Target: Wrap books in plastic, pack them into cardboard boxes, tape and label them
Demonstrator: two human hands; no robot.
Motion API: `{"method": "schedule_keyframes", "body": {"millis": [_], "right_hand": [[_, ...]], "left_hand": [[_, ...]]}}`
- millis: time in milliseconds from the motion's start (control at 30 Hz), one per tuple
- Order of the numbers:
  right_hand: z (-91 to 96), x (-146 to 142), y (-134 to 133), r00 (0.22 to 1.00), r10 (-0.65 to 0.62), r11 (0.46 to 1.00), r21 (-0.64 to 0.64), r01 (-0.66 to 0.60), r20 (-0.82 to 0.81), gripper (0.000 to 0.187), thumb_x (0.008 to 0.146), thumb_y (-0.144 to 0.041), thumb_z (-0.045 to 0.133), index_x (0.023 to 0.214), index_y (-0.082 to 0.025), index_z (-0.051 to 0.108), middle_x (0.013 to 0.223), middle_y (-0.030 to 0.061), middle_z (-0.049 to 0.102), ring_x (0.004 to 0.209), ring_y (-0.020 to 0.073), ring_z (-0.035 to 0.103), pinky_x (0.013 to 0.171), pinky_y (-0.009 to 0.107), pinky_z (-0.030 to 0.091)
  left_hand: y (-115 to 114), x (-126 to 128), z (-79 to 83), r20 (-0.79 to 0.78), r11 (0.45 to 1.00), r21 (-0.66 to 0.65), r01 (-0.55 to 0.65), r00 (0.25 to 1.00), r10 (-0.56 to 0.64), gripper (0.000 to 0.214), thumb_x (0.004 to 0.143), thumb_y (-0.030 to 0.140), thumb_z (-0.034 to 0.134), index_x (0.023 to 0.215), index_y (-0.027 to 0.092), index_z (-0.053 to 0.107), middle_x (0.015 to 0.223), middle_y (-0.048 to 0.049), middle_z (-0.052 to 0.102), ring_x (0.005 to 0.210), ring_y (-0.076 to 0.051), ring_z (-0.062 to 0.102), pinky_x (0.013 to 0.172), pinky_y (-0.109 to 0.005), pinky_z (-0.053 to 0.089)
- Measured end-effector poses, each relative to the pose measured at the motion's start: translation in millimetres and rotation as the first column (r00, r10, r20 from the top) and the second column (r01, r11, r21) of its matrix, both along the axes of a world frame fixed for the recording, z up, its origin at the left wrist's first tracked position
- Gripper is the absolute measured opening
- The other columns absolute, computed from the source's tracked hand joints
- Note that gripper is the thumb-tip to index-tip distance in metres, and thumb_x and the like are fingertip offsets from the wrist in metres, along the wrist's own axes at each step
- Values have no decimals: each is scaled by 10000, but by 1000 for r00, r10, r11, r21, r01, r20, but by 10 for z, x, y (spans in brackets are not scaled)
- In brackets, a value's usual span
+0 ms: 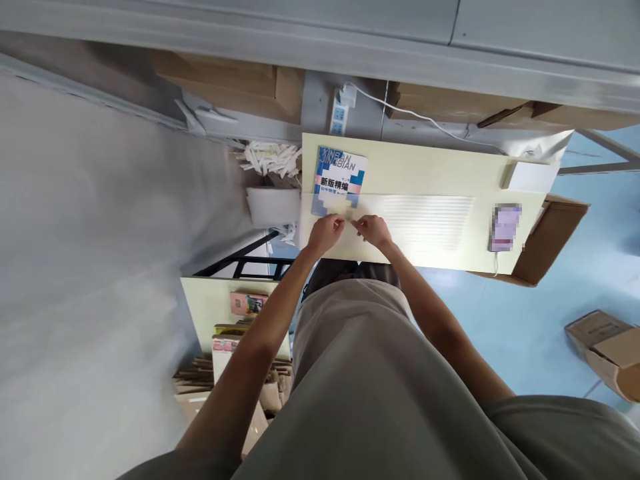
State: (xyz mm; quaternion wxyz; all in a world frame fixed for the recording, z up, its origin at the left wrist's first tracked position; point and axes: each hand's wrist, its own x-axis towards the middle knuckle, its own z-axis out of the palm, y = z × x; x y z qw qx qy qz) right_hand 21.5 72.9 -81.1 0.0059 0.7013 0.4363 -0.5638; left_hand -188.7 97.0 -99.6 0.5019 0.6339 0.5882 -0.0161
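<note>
I look straight down at a pale yellow desk (430,170). A blue and white book (339,179) with printed characters lies at the desk's left end. A white ribbed sheet (420,220) is spread over the desk beside and partly over the book. My left hand (325,232) and my right hand (373,229) meet at the sheet's near left part, just below the book. Both hands have their fingers pinched together on a small pale piece that I cannot make out.
A phone (505,228) with a cable lies at the desk's right end, near a white box (533,176). A power strip (339,115) sits behind the desk. Cardboard boxes (607,350) stand around. A second low table (220,310) with books and cardboard is at my left.
</note>
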Motion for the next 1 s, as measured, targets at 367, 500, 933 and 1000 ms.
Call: {"method": "schedule_keyframes", "body": {"millis": [367, 500, 933, 1000], "right_hand": [[-294, -196, -133, 988, -150, 988, -12, 151, 31, 494, 1178, -420, 731, 720, -233, 723, 785, -9, 877, 726, 140, 833, 721, 201, 570], [-410, -157, -175, 971, -237, 971, -27, 237, -20, 516, 1161, -474, 757, 703, -239, 719, 756, -11, 867, 797, 152, 869, 703, 186, 581], [-656, 67, -142, 815, -415, 910, -172, 378, -403, 456, 1141, -483, 798, 773, -232, 702, 891, 44, 898, 841, 157, 875, 864, 264, 714], [-620, 335, -192, 737, -486, 869, -173, 463, -469, 435, 1120, -594, 804, 877, -239, 738, 1013, 62, 917, 954, 165, 886, 943, 284, 720]], "left_hand": [[1162, 130, -463, -75, 867, 215, -451, 877, 475, 476, 837, 187, 963, 1216, 182, 674, 1400, -275, 741, 1396, -477, 694, 1285, -582, 493], [1395, 73, -559, -14, 900, 147, -411, 908, 418, 249, 864, 206, 909, 926, 226, 669, 968, -108, 756, 1221, -381, 755, 1200, -488, 547], [763, 601, 1415, 122, 700, 692, -174, 985, 124, 414, 1157, 630, 640, 1151, 240, 779, 1237, -79, 759, 1346, -347, 707, 1307, -565, 501], [576, 694, 1593, 141, 692, 685, -227, 974, 179, 409, 1120, 661, 689, 1160, 267, 791, 1216, -69, 762, 1323, -333, 722, 1286, -535, 531]]}}
